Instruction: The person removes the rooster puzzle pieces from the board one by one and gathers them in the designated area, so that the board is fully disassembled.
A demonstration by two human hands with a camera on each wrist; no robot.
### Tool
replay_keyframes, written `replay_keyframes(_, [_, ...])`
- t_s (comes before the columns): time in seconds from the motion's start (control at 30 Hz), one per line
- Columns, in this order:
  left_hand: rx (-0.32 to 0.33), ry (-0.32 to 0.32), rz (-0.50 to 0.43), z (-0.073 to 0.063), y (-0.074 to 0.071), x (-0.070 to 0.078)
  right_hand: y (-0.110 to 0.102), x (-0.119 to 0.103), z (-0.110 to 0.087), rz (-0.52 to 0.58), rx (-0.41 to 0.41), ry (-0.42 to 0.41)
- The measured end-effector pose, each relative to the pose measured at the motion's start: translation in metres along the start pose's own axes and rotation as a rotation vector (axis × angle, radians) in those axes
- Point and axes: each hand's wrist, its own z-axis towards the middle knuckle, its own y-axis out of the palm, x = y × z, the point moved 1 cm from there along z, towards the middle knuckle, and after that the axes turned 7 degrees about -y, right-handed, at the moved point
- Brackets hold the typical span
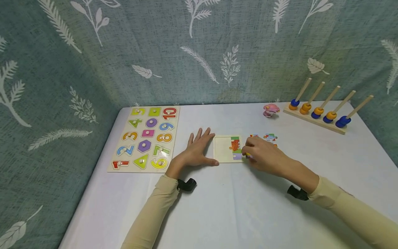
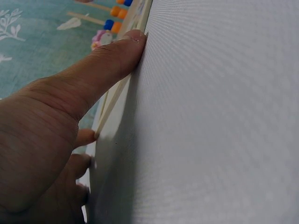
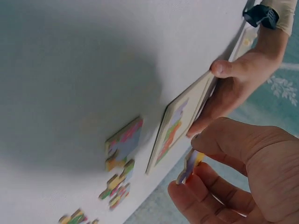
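the left hand [image 1: 198, 149] spreads on the white-covered bench [image 1: 217, 207], its grip wide and fingers nearly straight, thumb and fingertip touching the left edge of a square, pale wooden puzzle tray [image 1: 222, 148]. a strip of green, orange-red and lilac pieces [image 1: 235, 146] lies inside, along the tray's right side. just beyond that side, the right hand [image 1: 264, 154] is raised, its grip closed to a pinch between thumb and fingertips on a small, flat lilac-and-yellow puzzle piece [image 3: 188, 165]. multicoloured loose jigsaw pieces [image 1: 270, 137] lie on the bench near this hand.
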Motion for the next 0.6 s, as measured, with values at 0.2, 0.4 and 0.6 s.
replay_keyframes(0.2, [0.000,0.000,-0.003,-0.001,0.000,0.000,-0.006,0.007,-0.011,0.020,0.001,0.054])
replay_keyframes(0.4, [0.002,-0.003,-0.016,-0.002,-0.001,0.001,-0.009,0.010,-0.021,0.029,-0.007,0.089])
replay_keyframes(0.6, [-0.001,-0.001,-0.013,-0.001,-0.001,0.001,-0.012,0.012,-0.029,0.007,0.005,0.095])
